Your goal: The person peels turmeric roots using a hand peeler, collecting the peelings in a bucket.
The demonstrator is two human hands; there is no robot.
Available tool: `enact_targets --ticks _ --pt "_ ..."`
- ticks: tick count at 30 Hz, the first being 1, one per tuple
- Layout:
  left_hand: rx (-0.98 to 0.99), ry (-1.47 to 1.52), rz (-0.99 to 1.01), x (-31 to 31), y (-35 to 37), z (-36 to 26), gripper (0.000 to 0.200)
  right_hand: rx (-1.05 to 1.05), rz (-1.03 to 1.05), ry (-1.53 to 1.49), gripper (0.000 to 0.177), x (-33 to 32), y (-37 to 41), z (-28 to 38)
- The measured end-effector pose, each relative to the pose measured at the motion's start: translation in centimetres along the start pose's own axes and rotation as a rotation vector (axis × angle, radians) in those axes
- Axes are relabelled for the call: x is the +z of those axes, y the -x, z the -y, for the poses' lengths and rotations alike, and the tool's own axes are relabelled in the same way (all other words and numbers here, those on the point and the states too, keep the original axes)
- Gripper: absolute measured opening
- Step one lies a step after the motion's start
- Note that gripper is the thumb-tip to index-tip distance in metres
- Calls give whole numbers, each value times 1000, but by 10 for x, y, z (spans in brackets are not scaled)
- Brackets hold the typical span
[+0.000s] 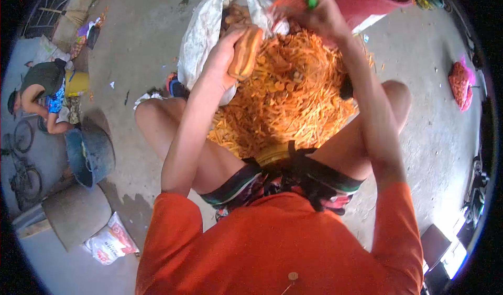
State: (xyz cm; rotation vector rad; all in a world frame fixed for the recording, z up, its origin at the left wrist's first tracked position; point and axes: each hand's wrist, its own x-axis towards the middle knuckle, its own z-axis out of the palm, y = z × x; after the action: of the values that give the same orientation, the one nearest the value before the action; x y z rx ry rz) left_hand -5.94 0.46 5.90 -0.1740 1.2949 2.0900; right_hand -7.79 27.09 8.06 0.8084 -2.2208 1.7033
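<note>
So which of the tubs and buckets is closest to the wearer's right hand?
The red tub at the top right, just beyond the right hand; the blue tub and yellow bucket are well off to the left.

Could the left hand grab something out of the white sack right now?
Probably not straight away: the white sack is open close by, but the left hand is holding an orange vegetable, which it would likely have to put down first.
</note>
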Motion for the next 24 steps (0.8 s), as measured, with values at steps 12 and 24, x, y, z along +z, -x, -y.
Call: enact_targets --ticks 12,24 --pt "22 24 -4 7 -9 -7 35 -24 36 -40 28 9 6 10" --pt "9 167 -21 15 -10 -13 30 -68 50 40 22 2 -9 9"
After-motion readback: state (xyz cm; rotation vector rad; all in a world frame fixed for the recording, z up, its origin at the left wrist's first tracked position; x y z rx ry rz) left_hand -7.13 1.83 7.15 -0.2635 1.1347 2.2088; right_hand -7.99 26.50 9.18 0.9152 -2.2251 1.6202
